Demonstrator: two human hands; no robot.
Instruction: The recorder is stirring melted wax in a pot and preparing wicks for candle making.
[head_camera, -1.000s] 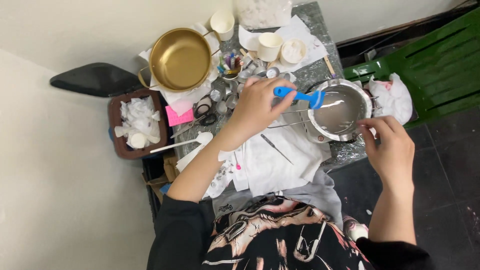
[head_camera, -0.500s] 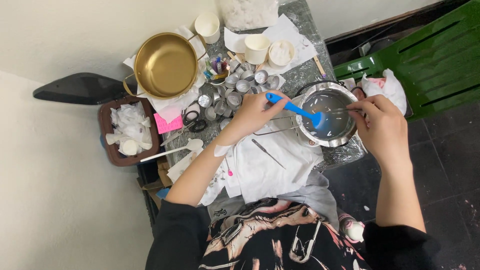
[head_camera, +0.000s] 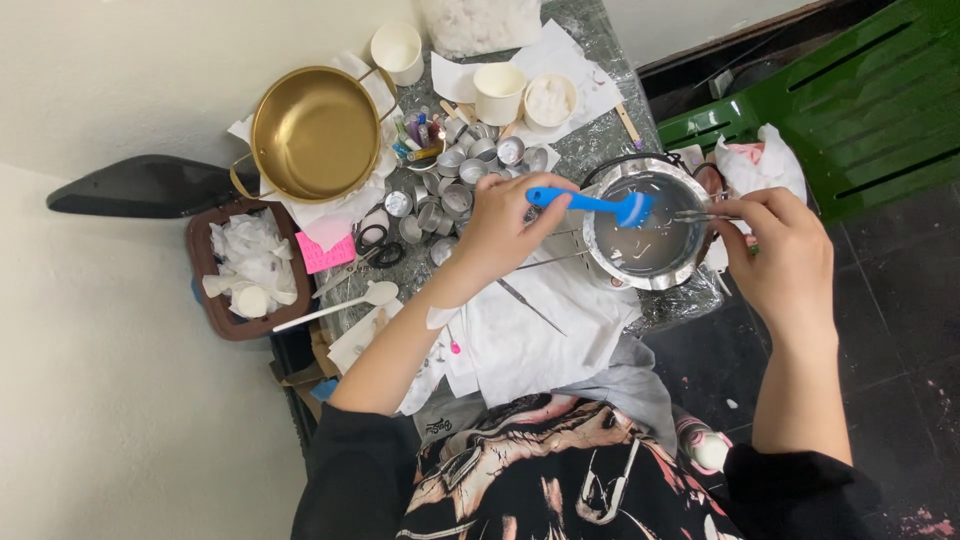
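Over the steel pot (head_camera: 645, 232) at the worktop's right end, the left hand (head_camera: 505, 228) has its fingers closed round a blue silicone spatula (head_camera: 588, 203), blade at the pot's far rim above cloudy liquid. The right hand (head_camera: 785, 258) pinches thin metal tweezers (head_camera: 700, 214) reaching in from the right. Stirring and picking from the pot seems the step in hand; next calls for steadiness over the liquid. A grey marbled worktop (head_camera: 600, 140) carries a brass pan (head_camera: 312, 132), small tin cups (head_camera: 455, 185), paper cups (head_camera: 498, 92) and white cloth (head_camera: 540, 330). Beside it stand a green chair (head_camera: 860, 100) and dark floor.
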